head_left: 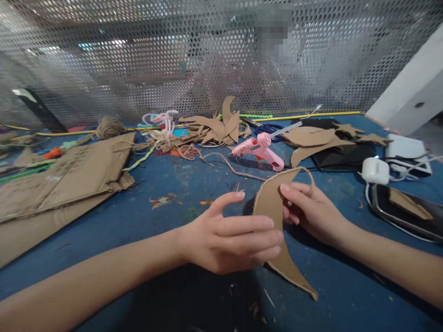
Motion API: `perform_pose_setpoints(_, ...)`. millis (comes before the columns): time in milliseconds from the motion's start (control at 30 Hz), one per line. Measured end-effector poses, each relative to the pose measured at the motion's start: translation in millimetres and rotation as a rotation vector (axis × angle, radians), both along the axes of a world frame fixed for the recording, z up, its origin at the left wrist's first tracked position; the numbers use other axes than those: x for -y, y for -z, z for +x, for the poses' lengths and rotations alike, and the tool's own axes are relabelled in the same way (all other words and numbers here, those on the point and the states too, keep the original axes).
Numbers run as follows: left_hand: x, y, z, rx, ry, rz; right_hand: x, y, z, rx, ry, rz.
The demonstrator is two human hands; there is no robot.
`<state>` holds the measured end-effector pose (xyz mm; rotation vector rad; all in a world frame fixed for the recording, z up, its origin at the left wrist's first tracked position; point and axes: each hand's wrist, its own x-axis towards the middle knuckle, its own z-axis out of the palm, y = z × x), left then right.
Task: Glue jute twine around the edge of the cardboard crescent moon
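A crescent moon cut from brown cardboard (271,199) stands tilted above the blue table, twine running along its outer edge. My right hand (313,213) pinches the crescent's upper inner side between thumb and fingers. From the crescent's upper tip a loop of twine (309,171) curves over the right fingers. My left hand (230,235) is open, its thumb raised and its fingers stretched across the near face of the crescent; whether they touch it I cannot tell. Just beyond lies a pink hot glue gun (258,148), with a glue stick (286,131) sticking out of its back.
Flattened cardboard (69,184) covers the left side. A twine ball (109,127) and cardboard cutouts (212,129) lie along the back, before a perforated metal panel (207,60). On the right are more cutouts (309,136), a white charger (375,170) and a phone (411,210).
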<state>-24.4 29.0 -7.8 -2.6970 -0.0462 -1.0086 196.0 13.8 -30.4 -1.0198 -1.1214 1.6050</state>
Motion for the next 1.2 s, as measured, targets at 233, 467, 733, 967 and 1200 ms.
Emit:
perform_pose_setpoints(233,1.5,2.0,-2.0,0.03,0.042,-0.093,-1.2,0.6,0.0,0.018,-0.009,0.018)
perform_pose_setpoints(467,-5.0,-1.1,-3.4,0.02,0.048,-0.359,0.4,0.6,-0.3,0.009,-0.01,0.024)
perform_pose_setpoints(733,-18.2,-9.6,-5.8,0.061,0.17,-0.672,-1.8,2.1,0.3,0.021,0.013,-0.006)
perform_pose_setpoints(967,-19.2,-4.1,-4.2,0.153,0.264,-1.094,0.4,0.3,0.7,0.018,0.026,-0.007)
perform_pose_setpoints(1200,-15.4,-1.8,-4.0,0.56,0.31,-1.97,0.0,0.1,0.5,-0.011,0.022,-0.011)
